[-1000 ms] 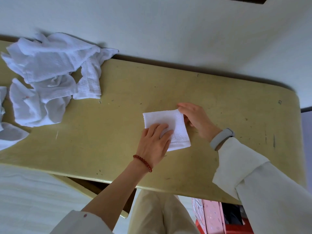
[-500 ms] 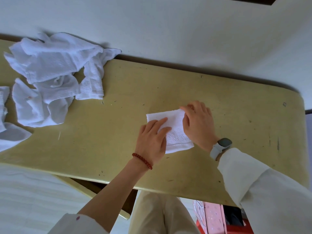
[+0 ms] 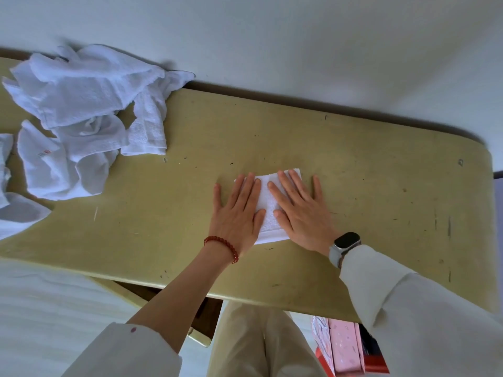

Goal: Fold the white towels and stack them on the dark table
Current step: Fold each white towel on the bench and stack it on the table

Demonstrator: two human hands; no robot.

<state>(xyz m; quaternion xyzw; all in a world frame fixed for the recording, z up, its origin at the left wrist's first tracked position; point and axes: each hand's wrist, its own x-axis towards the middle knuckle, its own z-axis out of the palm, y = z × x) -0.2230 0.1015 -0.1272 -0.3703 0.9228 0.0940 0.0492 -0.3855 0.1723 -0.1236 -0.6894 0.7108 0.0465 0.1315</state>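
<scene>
while both hands lie flat with the fingers spread out, they press down on 1 small folded towel in the middle of the yellow table. the left hand covers the left side of the towel, and its little finger and thumb side spill onto the table. the right hand covers the right side. neither hand grips anything; the palms just push down. a strip of white towel shows between the 2 hands, and a bit sticks out near the wrists. the left wrist wears a red bead bracelet. the right wrist wears a watch by a white sleeve. far to the left, well apart from the hands, a messy pile of white towels lies unfolded on the table.
</scene>
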